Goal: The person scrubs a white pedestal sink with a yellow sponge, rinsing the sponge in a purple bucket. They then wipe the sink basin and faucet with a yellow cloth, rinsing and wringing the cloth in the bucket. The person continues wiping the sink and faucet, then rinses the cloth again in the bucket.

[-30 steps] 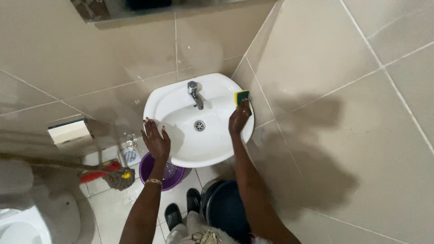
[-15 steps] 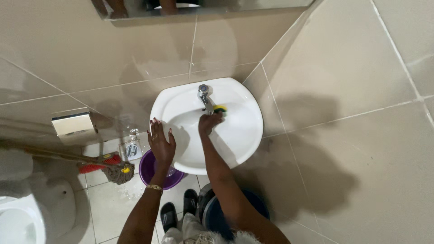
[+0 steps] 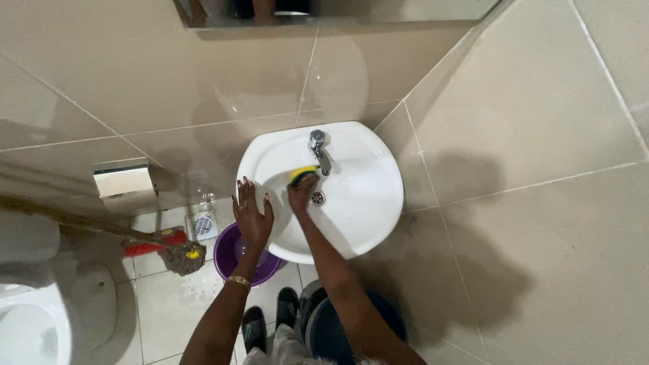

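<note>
Tiled washroom, white sink [image 3: 365, 209] on the wall.
I saw my right hand [image 3: 301, 196] clamped on a yellow sponge [image 3: 303, 174] just below the tap [image 3: 318, 150]; my left hand [image 3: 253, 216] lay flat, fingers apart, on the rim.

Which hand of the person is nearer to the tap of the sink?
Right. The right hand holds a yellow sponge inside the basin, just beside the tap. The left hand rests flat on the sink rim, farther away.

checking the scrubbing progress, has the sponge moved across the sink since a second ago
Yes. The sponge in the right hand went from the sink's right rim to inside the basin, now left of the tap, beside the drain.
</note>
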